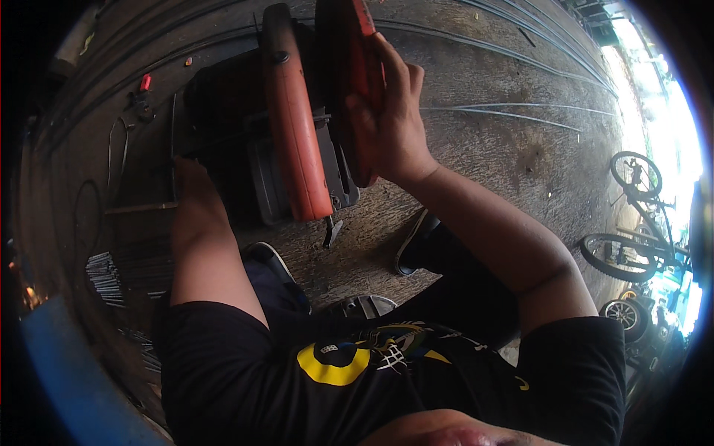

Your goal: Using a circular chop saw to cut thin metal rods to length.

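A cut-off saw with an orange handle (300,126) and a dark motor body stands in front of me. Its orange blade guard (362,152) is on the right side of the handle. My right hand (401,123) grips the guard's right edge, thumb on the near face and fingers laid along the edge. On the saw's left, my left hand (191,169) reaches low beside the motor housing. Deep shadow hides its fingers, so what it touches does not show. A small metal lever (332,232) sticks out below the handle.
Long thin metal rods (513,41) lie across the worn floor. Cut rod pieces (104,279) are piled at the left, near a bent wire (117,152) and a small red-ended item (145,83). My shod feet flank the saw. A bicycle (632,215) and a wheel (623,316) stand far right.
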Tool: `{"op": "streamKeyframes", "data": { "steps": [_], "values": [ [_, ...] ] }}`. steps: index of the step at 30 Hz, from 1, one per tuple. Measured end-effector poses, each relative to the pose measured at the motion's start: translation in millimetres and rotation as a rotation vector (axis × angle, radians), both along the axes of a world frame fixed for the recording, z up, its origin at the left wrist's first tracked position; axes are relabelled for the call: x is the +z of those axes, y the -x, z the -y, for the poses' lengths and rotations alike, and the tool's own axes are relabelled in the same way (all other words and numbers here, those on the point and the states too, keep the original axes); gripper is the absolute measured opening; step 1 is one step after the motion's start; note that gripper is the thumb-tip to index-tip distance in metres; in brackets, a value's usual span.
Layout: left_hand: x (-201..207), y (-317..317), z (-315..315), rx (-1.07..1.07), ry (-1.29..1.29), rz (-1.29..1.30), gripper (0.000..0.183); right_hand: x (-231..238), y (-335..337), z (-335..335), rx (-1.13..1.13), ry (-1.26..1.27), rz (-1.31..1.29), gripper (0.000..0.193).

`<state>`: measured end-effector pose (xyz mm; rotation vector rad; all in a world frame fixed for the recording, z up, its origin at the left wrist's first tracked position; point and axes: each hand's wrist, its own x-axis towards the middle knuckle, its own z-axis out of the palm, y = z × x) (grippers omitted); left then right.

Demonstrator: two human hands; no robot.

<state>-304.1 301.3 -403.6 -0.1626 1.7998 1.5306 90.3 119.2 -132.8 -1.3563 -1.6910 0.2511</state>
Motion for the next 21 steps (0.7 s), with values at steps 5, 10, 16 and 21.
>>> {"op": "streamKeyframes", "data": {
  "steps": [5,10,16,21],
  "values": [
    [-3.4,2.8,22.5,-0.024,0.015,0.036,0.053,-29.9,-0.8,20.8,0.039,-0.094,0.041,0.079],
    [-5.4,6.1,32.5,-0.037,0.039,0.03,0.053,-75.3,-1.8,45.3,0.067,-0.131,0.086,0.084],
    [1.1,13.0,30.8,-0.131,0.168,-0.026,0.054,-94.2,-4.5,50.4,0.077,-0.134,0.092,0.086],
    [3.2,26.3,36.7,-1.23,0.732,-1.324,0.059,-91.0,-5.4,48.1,0.087,-0.155,0.101,0.085]
  ]
}}
